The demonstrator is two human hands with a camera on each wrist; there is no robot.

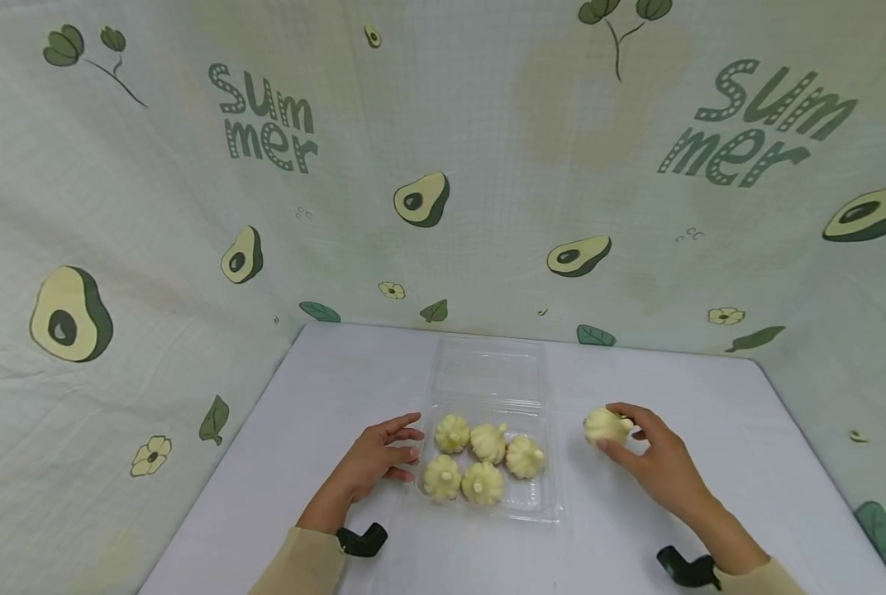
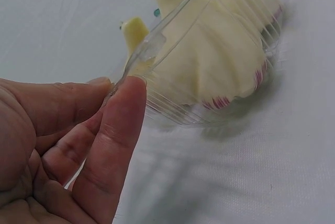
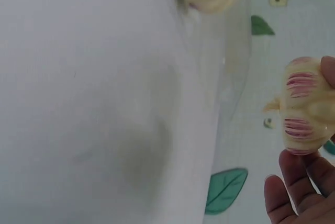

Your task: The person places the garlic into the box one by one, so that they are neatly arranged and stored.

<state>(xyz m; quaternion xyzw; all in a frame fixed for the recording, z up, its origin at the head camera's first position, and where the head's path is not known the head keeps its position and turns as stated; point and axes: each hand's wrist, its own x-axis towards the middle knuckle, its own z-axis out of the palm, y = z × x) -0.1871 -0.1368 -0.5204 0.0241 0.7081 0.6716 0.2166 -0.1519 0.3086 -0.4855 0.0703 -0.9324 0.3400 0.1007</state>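
My right hand (image 1: 659,459) holds a garlic bulb (image 1: 605,426) between thumb and fingers, to the right of a clear plastic container (image 1: 540,514). In the right wrist view this garlic bulb (image 3: 303,106) shows pink streaks and a tuft of roots at its base. My left hand (image 1: 374,456) is at the container's left side; in the left wrist view, thumb and fingers pinch the clear rim (image 2: 141,51). Several pale garlic bulbs (image 1: 482,483) sit inside in two rows, the front row having a gap at its right end.
The container's hinged lid (image 1: 490,370) lies folded back behind it. A white table (image 1: 264,496) carries everything. Cloth (image 1: 488,124) printed with avocados and leaves hangs behind and at both sides. Black wrist straps (image 1: 363,540) sit at both cuffs.
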